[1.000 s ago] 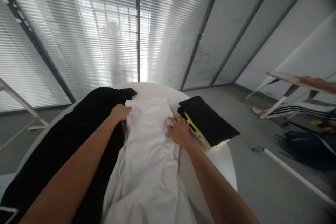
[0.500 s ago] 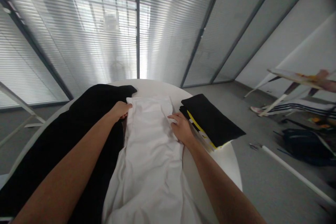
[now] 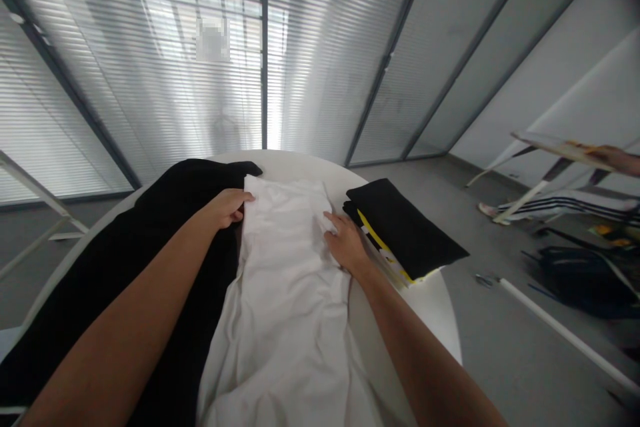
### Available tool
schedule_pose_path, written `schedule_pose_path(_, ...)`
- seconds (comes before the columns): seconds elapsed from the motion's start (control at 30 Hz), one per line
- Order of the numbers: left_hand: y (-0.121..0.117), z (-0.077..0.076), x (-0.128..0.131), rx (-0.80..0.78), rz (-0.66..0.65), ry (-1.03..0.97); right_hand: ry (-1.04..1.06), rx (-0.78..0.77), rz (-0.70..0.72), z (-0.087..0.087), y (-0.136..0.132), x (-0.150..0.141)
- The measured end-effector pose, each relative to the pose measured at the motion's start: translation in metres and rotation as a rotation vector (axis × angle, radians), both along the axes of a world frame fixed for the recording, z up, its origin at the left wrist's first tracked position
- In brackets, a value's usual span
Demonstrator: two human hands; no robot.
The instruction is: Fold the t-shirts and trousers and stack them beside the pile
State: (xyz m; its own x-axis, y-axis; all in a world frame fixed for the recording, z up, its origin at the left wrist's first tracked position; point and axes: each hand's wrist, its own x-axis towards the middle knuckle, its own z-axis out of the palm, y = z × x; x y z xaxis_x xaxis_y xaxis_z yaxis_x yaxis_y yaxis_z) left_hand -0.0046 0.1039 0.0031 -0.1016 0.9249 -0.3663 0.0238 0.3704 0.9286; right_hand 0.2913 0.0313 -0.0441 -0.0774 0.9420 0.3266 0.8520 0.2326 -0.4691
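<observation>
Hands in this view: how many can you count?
3: the person's left hand at the white cloth's edge, their right hand on that cloth, a co-worker's hand at far right on a tilted board. Others may be hidden.

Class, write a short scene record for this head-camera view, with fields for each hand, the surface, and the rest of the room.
Left hand: at the upper left edge of the white cloth, beside the black cloth.
Right hand: fingers spread on the white cloth's right side, next to the folded black stack with yellow edging.
Surface: round white table.
Rest: co-worker's hand on a tilted board; striped trousers; black bag; slatted blinds.
</observation>
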Motion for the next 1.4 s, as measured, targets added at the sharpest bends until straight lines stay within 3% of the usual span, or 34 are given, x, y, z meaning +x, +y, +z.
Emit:
schedule_pose_path(0.2,-0.010,0.012,0.008,0.020,-0.004,-0.023,-0.037,-0.084,-0.053,-0.003,0.002,0.001)
schedule_pose_path(0.57,-0.011,0.016,0.010,-0.059,-0.051,-0.239,0.496,-0.111,-0.011,-0.001,0.009,0.011)
schedule_pose_path(0.87,-0.012,0.015,0.010,-0.047,-0.061,-0.366,0.504,-0.108,-0.022,-0.002,0.011,0.012)
schedule_pose_path(1.0,-0.021,0.022,0.004,0.212,-0.289,-0.459,0.496,-0.022,-0.004,-0.002,0.011,0.014)
schedule_pose_path(1.1,-0.027,0.028,-0.004,0.345,-0.399,-0.479,0.608,0.038,0.036,-0.004,0.013,0.013)
schedule_pose_path(1.23,-0.032,0.033,-0.006,0.385,-0.479,-0.274,0.838,-0.070,0.069,-0.004,0.014,0.011)
schedule_pose_path(1.4,-0.036,0.040,-0.004,0.338,-0.733,-0.140,1.040,-0.236,0.009,0.004,0.014,0.013)
